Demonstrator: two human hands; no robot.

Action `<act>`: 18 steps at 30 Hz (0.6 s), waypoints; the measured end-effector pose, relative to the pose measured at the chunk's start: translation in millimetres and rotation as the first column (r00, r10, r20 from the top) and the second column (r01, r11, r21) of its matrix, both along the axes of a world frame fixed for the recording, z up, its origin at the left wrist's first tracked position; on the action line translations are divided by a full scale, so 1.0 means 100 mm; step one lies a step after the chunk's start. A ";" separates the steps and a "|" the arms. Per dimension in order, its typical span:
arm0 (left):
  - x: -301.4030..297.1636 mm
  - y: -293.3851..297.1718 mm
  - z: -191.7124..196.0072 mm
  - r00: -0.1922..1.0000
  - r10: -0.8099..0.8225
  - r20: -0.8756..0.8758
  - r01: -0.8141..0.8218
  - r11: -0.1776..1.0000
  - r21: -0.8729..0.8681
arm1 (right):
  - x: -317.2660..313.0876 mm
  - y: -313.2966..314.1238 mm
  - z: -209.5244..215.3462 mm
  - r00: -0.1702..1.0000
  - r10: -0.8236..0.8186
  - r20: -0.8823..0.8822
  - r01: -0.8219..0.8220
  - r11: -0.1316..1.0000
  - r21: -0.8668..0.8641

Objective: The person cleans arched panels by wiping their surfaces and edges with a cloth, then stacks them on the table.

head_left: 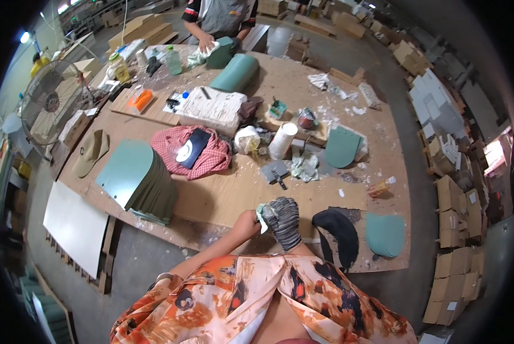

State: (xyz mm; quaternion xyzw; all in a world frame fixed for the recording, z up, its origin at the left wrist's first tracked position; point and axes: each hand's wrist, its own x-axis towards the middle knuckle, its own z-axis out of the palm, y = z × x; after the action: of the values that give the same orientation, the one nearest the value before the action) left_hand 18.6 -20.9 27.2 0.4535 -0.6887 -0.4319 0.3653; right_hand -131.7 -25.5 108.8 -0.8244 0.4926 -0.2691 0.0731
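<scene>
My left hand [246,222] is bare and pinches a pale green rag [262,213] close to my chest. My right hand [283,221] wears a grey knitted glove and closes on the same rag from the right. Both hands hover over the near edge of the wooden worktable [228,195]. A dark rounded panel [338,232] and a green rounded panel [385,234] lie just right of my gloved hand. A grey scraper [275,172] and a crumpled cloth [306,167] lie on the table beyond my hands.
A stack of green rounded panels [139,180] stands at the left, with a red checked cloth [191,150], a white cup [282,140] and another green panel [343,147] beyond. Across the table a person's hand [205,43] wipes a green piece. A fan [46,109] stands far left; cardboard boxes [458,223] line the right.
</scene>
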 end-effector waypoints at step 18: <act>0.09 0.05 0.32 0.998 -0.036 -0.055 0.037 0.999 0.012 | -0.16 -0.24 -0.89 0.135 -0.450 0.883 0.030 0.892 0.451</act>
State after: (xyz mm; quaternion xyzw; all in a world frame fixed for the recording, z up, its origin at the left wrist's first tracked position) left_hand 27.4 -16.0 59.3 0.4313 -0.6838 -0.4553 0.3730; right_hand -147.9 -49.9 20.2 -0.3421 0.4947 -0.6536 0.4593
